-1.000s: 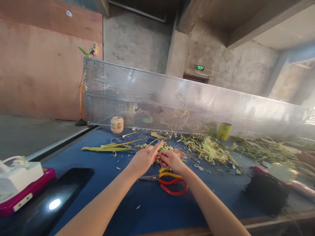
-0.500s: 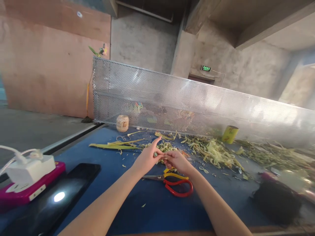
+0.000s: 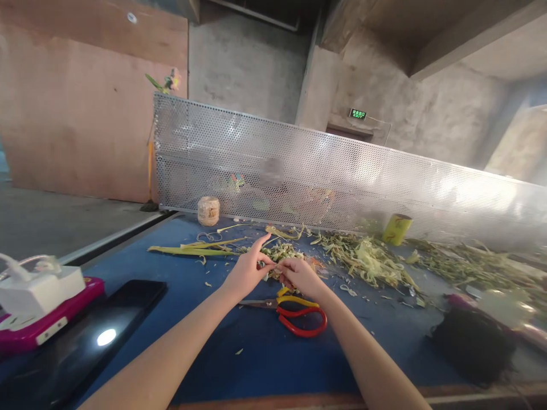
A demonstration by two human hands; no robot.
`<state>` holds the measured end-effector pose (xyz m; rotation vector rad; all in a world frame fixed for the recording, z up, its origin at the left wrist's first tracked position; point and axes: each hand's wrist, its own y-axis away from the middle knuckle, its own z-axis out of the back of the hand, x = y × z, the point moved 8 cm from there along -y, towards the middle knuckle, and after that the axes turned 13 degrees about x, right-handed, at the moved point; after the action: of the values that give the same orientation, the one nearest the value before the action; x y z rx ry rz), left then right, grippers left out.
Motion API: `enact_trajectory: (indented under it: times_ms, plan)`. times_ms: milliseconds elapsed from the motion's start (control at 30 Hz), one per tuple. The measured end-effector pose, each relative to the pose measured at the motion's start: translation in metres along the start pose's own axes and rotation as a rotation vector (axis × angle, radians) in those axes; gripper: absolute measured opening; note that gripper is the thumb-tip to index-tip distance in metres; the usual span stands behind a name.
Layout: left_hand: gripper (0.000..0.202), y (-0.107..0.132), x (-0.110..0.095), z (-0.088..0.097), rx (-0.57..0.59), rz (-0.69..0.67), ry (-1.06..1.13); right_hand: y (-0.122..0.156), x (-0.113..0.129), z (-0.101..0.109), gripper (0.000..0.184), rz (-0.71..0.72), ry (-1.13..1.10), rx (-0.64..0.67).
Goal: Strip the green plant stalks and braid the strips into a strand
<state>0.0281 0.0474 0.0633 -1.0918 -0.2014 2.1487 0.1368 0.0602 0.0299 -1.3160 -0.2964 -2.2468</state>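
Observation:
My left hand (image 3: 248,272) pinches with thumb and a finger, its index finger pointing up and away. Meeting it at the fingertips, my right hand (image 3: 299,275) is also closed in a pinch. Whatever small piece sits between the fingertips is too small to make out. Just behind both hands lies a heap of pale green plant scraps (image 3: 282,250). Scissors (image 3: 302,322) with one red and one yellow handle loop rest on the blue table (image 3: 239,370) below my hands, blades toward the left. Long yellow-green leaf strips (image 3: 192,250) lie left of my hands.
A ball of twine (image 3: 208,211) and a yellow-green cylinder (image 3: 397,229) stand along the perforated metal screen (image 3: 256,148). At left are a black phone (image 3: 123,319) and a pink power strip (image 3: 72,313) with chargers. Dried leaves (image 3: 367,259) and a dark bundle (image 3: 472,344) lie at right.
The camera view has shifted slightly, so everything sits a little further left and up. My hands keep their fingertips together, with small finger movement only.

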Motion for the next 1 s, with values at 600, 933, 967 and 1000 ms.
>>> enact_trajectory:
  times_ms: [600, 933, 967, 1000]
  plan:
    - [0.053, -0.003, 0.013, -0.01, 0.015, 0.049, 0.205, 0.007, 0.023, 0.003, 0.026, 0.082, 0.435, -0.055]
    - [0.048, 0.0, -0.021, -0.003, 0.01, -0.138, -0.107, 0.001, -0.005, -0.001, 0.029, 0.018, -0.332, 0.044]
    - [0.047, 0.0, -0.021, -0.003, 0.02, -0.134, -0.104, 0.002, -0.006, 0.0, 0.03, 0.015, -0.349, 0.044]
    - [0.046, -0.001, -0.02, -0.003, 0.025, -0.119, -0.082, 0.002, -0.007, 0.001, 0.03, 0.011, -0.35, 0.041]
